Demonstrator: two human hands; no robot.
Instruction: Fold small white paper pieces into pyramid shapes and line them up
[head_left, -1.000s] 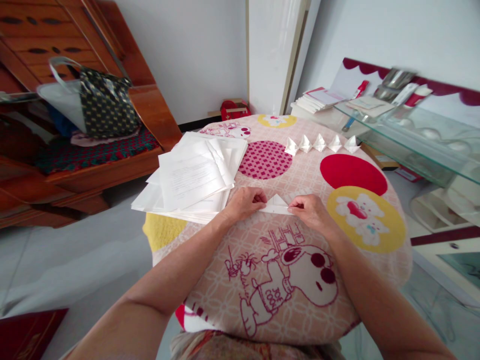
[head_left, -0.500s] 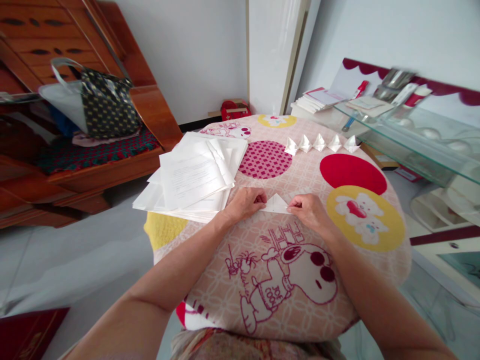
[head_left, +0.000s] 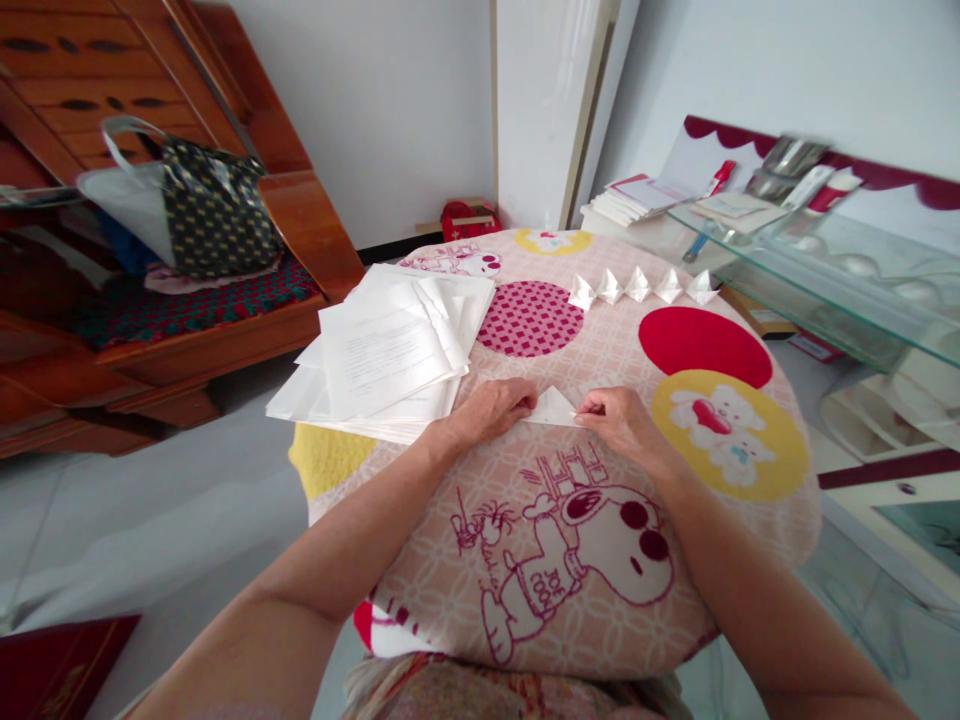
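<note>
A sheet of white paper (head_left: 553, 407), folded to a triangular peak with a straight lower edge, lies on the patterned tablecloth (head_left: 480, 520) between my hands. My left hand (head_left: 501, 407) has its fingers bent and closed on the paper's left end, partly covering it. At the opposite end, my right hand (head_left: 611, 414) pinches the corner between thumb and fingers. Beyond them, several small folded paper boats (head_left: 638, 286) stand in a row. Left of my hands lies a loose stack of white paper sheets (head_left: 375, 350), the top ones printed with text.
To the right stands a glass shelf (head_left: 825, 270) with cups and metal containers. Books (head_left: 630, 200) are piled beyond the table's far right edge. On the left, a wooden bench (head_left: 300, 240) holds a black patterned bag (head_left: 214, 205). A red object (head_left: 470, 220) sits near the wall.
My left hand has shifted very slightly, its fingers flattening a little over the paper's left end. My right hand stays at its corner; the boats and stack have not moved.
</note>
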